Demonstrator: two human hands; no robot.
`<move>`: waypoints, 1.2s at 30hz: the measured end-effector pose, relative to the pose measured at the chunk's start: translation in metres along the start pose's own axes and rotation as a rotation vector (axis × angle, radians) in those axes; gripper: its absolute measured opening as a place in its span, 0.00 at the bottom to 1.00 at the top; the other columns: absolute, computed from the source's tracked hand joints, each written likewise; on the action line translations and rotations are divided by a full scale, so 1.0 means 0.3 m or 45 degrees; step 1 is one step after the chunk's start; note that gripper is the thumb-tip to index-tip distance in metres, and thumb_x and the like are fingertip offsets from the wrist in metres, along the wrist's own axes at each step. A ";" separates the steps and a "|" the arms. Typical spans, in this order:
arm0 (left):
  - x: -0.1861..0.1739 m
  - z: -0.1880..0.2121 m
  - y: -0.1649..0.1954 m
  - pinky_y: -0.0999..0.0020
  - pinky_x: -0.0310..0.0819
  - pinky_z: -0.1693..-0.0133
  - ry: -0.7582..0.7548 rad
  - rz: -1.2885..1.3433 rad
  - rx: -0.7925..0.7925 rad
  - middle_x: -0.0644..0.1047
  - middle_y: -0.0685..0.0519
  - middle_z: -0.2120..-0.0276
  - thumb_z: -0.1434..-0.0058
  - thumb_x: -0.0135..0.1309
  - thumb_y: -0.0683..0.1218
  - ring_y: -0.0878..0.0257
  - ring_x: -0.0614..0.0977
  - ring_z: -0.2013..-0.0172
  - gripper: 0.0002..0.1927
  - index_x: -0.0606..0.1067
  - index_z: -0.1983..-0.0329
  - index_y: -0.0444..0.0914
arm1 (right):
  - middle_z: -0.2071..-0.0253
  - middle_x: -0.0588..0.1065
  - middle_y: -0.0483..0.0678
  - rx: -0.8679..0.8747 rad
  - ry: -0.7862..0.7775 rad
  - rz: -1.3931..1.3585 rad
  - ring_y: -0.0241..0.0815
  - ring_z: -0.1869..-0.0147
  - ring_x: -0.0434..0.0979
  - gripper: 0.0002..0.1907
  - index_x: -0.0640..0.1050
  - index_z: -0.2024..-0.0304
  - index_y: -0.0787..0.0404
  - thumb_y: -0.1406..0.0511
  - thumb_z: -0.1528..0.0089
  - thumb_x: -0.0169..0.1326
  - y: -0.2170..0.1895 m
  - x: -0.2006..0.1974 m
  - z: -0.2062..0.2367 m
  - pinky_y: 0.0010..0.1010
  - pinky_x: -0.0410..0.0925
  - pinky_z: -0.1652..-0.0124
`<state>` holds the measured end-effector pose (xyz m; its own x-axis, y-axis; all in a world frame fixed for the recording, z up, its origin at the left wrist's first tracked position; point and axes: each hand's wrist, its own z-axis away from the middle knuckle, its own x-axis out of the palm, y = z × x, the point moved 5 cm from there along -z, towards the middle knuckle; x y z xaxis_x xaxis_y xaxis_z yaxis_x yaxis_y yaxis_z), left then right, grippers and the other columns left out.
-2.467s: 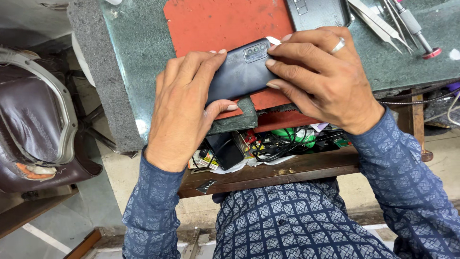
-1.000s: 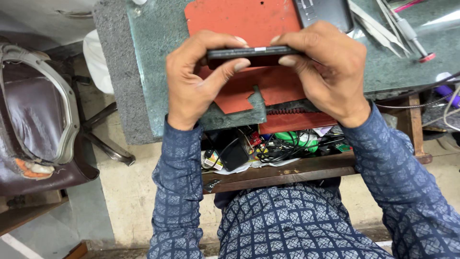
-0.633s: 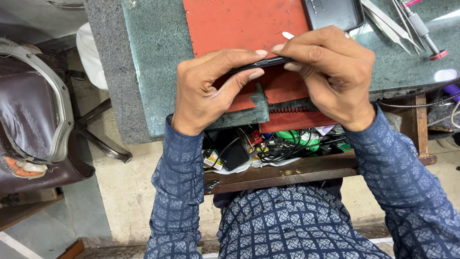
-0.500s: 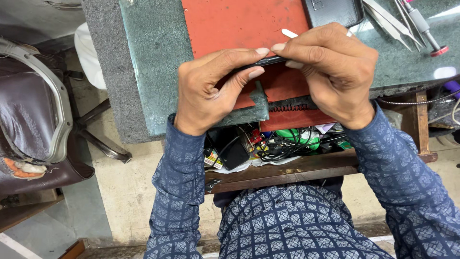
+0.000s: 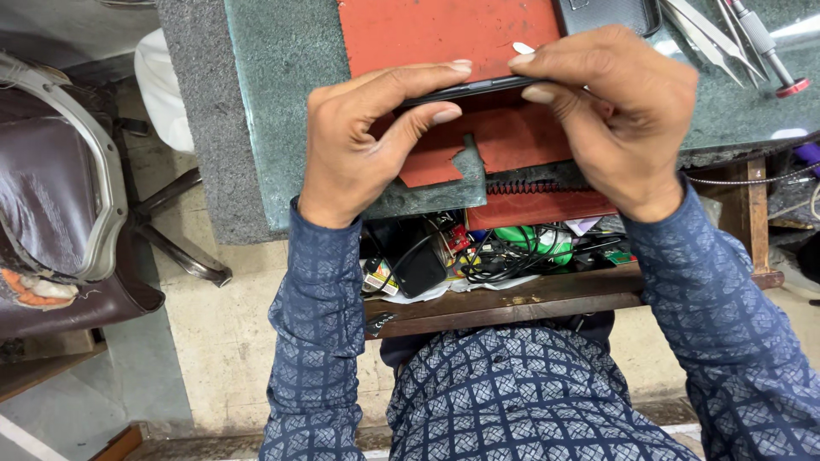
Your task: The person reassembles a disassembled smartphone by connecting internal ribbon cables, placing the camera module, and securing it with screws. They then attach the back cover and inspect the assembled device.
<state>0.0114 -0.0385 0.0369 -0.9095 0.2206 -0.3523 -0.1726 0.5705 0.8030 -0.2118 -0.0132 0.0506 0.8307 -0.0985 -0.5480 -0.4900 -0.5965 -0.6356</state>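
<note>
A thin dark smartphone [image 5: 465,89] is held edge-on above a torn red mat [image 5: 444,34] on the green glass worktop [image 5: 282,77]. My left hand [image 5: 363,145] grips its left half, with the fingers along the top edge and the thumb below. My right hand [image 5: 611,107] grips the right half the same way and also holds a small white pick [image 5: 523,48] that sticks out past the fingertips.
A second dark phone [image 5: 608,13] lies at the top, with tweezers [image 5: 700,30] and a red-tipped screwdriver [image 5: 769,47] at the top right. An open wooden drawer [image 5: 504,294] below the bench holds cables and small parts. A worn brown chair [image 5: 60,196] stands at the left.
The phone was first held flat with its back showing. It has been turned edge-on, and both hands have closed tighter along its edge. The view has shifted slightly.
</note>
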 end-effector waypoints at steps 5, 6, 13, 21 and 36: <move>0.006 0.006 -0.015 0.75 0.83 0.55 0.043 -0.030 -0.016 0.85 0.51 0.52 0.29 0.63 0.40 0.64 0.88 0.56 0.11 0.81 0.44 0.39 | 0.50 0.79 0.55 -0.025 -0.143 -0.059 0.42 0.47 0.81 0.11 0.79 0.46 0.70 0.81 0.30 0.58 0.038 -0.045 -0.013 0.25 0.73 0.48; 0.008 0.005 -0.018 0.75 0.84 0.56 0.048 -0.028 -0.019 0.85 0.51 0.52 0.28 0.63 0.40 0.65 0.88 0.56 0.10 0.81 0.45 0.40 | 0.50 0.79 0.55 -0.019 -0.158 -0.067 0.42 0.46 0.81 0.11 0.79 0.46 0.70 0.82 0.30 0.57 0.043 -0.050 -0.009 0.25 0.73 0.47; 0.015 -0.004 -0.010 0.75 0.84 0.58 0.051 -0.028 -0.027 0.84 0.51 0.54 0.28 0.63 0.41 0.65 0.88 0.58 0.10 0.81 0.46 0.40 | 0.53 0.80 0.55 0.034 -0.116 -0.017 0.42 0.50 0.83 0.14 0.81 0.47 0.70 0.85 0.31 0.53 0.043 -0.059 -0.001 0.24 0.75 0.51; 0.039 -0.008 0.031 0.73 0.82 0.55 -0.006 -0.231 0.040 0.83 0.50 0.53 0.33 0.65 0.38 0.61 0.87 0.54 0.14 0.79 0.45 0.38 | 0.49 0.79 0.56 0.047 -0.078 -0.166 0.45 0.43 0.82 0.13 0.78 0.46 0.70 0.83 0.30 0.54 0.018 -0.056 -0.009 0.27 0.75 0.42; 0.022 -0.007 0.049 0.74 0.84 0.55 0.123 -0.090 0.010 0.82 0.51 0.55 0.34 0.63 0.32 0.64 0.87 0.55 0.13 0.79 0.48 0.37 | 0.52 0.80 0.56 0.079 -0.031 -0.059 0.45 0.48 0.84 0.12 0.79 0.50 0.73 0.83 0.33 0.50 -0.033 -0.056 -0.033 0.29 0.76 0.48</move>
<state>0.0021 -0.0304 0.0475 -0.9275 0.1025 -0.3594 -0.2349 0.5882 0.7739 -0.2183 -0.0135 0.0714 0.8464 -0.0521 -0.5300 -0.4675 -0.5495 -0.6925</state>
